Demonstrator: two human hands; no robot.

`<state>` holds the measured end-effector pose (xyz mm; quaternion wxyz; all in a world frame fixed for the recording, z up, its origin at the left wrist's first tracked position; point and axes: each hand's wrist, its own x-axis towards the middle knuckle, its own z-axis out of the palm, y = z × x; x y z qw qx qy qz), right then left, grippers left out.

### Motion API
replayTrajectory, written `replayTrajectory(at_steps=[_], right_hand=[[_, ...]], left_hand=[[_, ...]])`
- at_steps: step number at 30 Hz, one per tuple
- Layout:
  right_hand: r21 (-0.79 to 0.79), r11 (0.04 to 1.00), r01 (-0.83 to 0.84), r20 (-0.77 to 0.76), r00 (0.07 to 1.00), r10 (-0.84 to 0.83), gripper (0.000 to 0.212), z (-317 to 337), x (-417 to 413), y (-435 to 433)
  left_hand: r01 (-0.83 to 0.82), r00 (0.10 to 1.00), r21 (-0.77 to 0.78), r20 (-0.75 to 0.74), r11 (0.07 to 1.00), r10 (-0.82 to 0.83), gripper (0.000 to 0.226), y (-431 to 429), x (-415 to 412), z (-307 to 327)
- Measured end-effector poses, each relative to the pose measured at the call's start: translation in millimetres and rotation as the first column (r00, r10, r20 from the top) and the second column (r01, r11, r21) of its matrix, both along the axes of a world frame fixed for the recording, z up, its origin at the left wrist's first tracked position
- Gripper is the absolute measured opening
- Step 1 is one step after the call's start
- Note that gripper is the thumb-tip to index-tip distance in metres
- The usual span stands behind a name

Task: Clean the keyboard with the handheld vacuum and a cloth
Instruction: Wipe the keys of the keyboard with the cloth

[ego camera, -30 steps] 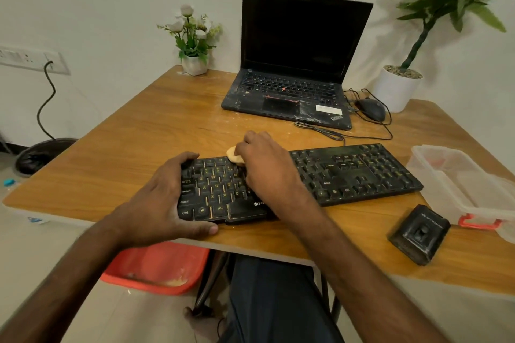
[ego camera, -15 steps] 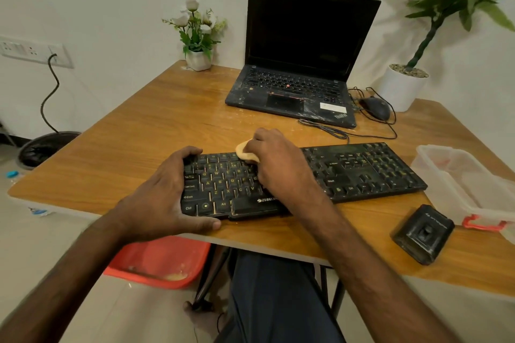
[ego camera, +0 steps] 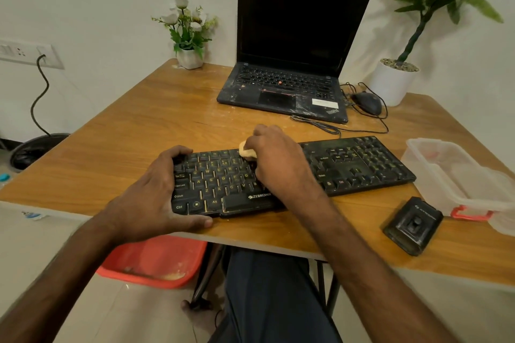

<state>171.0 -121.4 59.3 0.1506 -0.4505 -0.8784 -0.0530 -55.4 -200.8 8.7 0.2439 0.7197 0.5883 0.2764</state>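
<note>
Along the front edge of the table (ego camera: 133,131), head cam, which is the only view we get: the black keyboard (ego camera: 362,164) lies flat, left end right at the edge and right end angled a bit further back. The left hand (ego camera: 150,198) clamps the left end, fingers hooked over the back left corner and thumb laid along the front rim. My guess is that's so the board doesn't skate on the slick wood-grain laminate while it gets rubbed. The right hand (ego camera: 278,164) sits over the middle of the keys, fingers curled round a small wadded tan cloth (ego camera: 246,151) pressed on the top key rows. Bunching it into a nub probably helps it get into the gaps between caps. The keys are low, blocky matte black plastic with yellowish legends. The handheld vacuum (ego camera: 412,224), or what I take for it, is a chunky glossy black block lying untouched near the front right corner, well apart from both hands, so this looks like the wiping stage to me. Near it at the right edge is a cloudy plastic tub (ego camera: 446,175) with a red clip. Toward the back edge there's an open laptop (ego camera: 292,36) with a scuffed, smeary palm rest, a wired mouse (ego camera: 366,101) beside it, and a white flower pot (ego camera: 189,57) near the back left corner. A red bin (ego camera: 153,259) sits on the floor under the front edge.
</note>
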Motion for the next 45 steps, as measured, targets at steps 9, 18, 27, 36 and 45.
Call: replayTrajectory(at_steps=[9,18,27,36,45], right_hand=[[-0.051,0.991,0.121,-0.069,0.99,-0.124,0.033,0,23,6],[-0.005,0.993,0.121,-0.015,0.993,-0.121,0.032,-1,22,7],[-0.034,0.999,-0.017,-0.056,0.998,0.016,0.038,-6,-12,-6],[-0.088,0.99,0.113,-0.174,0.977,-0.126,0.035,-11,36,9],[-0.065,0.989,0.13,-0.118,0.983,-0.137,0.038,-9,-14,-1]], left_hand=[[0.012,1.0,0.0,-0.003,1.0,-0.012,0.126,1,1,0],[0.009,1.0,0.001,-0.012,1.0,-0.009,0.13,2,1,-1],[0.013,0.998,0.028,-0.064,1.0,-0.011,0.125,2,3,-2],[0.057,0.998,-0.081,0.043,0.995,-0.054,0.145,0,-22,3],[-0.042,0.998,-0.033,-0.043,0.999,0.041,0.147,-7,-9,0]])
